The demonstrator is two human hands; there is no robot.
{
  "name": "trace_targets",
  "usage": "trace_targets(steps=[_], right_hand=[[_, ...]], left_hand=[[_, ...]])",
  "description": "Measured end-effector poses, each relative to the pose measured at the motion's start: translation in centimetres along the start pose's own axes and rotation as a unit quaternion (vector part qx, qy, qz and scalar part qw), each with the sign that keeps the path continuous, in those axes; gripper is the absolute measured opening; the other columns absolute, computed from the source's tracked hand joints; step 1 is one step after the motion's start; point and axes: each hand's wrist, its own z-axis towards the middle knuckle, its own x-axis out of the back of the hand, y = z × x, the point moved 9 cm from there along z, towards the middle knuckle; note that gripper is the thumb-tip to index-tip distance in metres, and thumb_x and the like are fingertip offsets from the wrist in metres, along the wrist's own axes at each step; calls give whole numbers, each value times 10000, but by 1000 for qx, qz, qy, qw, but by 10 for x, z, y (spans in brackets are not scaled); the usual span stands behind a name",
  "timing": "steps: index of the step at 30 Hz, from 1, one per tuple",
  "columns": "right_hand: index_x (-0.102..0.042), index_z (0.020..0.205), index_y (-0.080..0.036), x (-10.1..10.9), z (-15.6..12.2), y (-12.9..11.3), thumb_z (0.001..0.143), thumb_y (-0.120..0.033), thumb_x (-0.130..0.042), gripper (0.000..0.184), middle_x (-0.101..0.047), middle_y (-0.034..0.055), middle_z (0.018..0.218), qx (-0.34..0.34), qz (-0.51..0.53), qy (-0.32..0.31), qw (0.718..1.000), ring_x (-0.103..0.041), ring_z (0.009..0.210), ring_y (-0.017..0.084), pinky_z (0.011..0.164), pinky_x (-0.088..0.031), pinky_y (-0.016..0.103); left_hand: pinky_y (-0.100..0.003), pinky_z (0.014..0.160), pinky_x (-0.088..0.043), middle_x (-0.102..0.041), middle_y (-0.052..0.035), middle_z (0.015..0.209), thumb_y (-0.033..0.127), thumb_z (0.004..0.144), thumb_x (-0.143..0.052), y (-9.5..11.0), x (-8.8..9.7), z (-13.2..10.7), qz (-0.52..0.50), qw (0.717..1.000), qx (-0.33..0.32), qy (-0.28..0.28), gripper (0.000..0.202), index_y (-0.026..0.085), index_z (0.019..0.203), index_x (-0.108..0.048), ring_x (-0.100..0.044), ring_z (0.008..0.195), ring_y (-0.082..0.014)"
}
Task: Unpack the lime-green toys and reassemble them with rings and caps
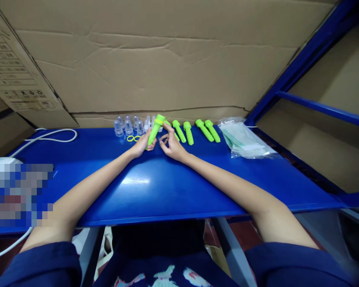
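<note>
My left hand (143, 144) is wrapped around the handle of a lime-green flashlight (154, 133), tilted with its wide head up and to the right. A yellow ring (159, 121) sits around that head. Beside it, my right hand (174, 146) has its index finger at the flashlight's head, while the thumb and other fingers are curled but apart. Two loose yellow rings (130, 138) lie on the table just left of my left hand. Behind them stand several clear plastic caps (118, 128). More green flashlights (188, 133) lie to the right, one partly hidden behind my right hand.
A clear plastic bag with pale green and white contents (245, 139) rests at the right of the blue table (173, 187). White cable (60, 135) loops at the left, near a pixelated area. Cardboard (167, 63) lines the back, and a blue metal frame (323, 109) rises on the right.
</note>
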Motion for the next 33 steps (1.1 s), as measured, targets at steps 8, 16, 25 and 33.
trace_targets(steps=[8, 16, 25, 33], right_hand=[[-57, 1534, -279, 2, 0, 0, 983, -317, -480, 696, -382, 188, 1472, -25, 26, -1, 999, -610, 764, 137, 649, -569, 316], [-106, 1492, -301, -3, 1, 11, 955, -296, -549, 696, -595, 86, 1121, -78, 116, -35, 990, -609, 638, 113, 553, -532, 266], [-20, 1522, -270, -10, -3, 19, 902, -211, -559, 824, -584, -52, 792, -129, 159, -74, 976, -593, 562, 109, 522, -497, 220], [-62, 1542, -220, -21, -6, 30, 946, -191, -479, 729, -598, -16, 808, -151, 156, -92, 972, -590, 604, 120, 596, -545, 262]], left_hand=[[-213, 390, -233, -340, 36, 405, 770, 906, -279, -1, 0, 1, 15, 1000, -3, 6, 693, 183, 594, -475, -274, 353, -61], [-217, 386, -211, -303, 41, 401, 776, 900, -274, -3, 2, -1, 31, 999, 14, 18, 695, 193, 570, -458, -260, 354, -62], [-209, 394, -300, -371, 27, 388, 715, 949, -211, 1, 1, -5, 80, 996, 16, 30, 713, 176, 566, -477, -354, 338, -70], [-238, 561, -504, -631, 10, 644, 692, 827, -590, 12, -3, -4, 54, 996, -66, 19, 572, 150, 1006, -565, -609, 566, -121]])
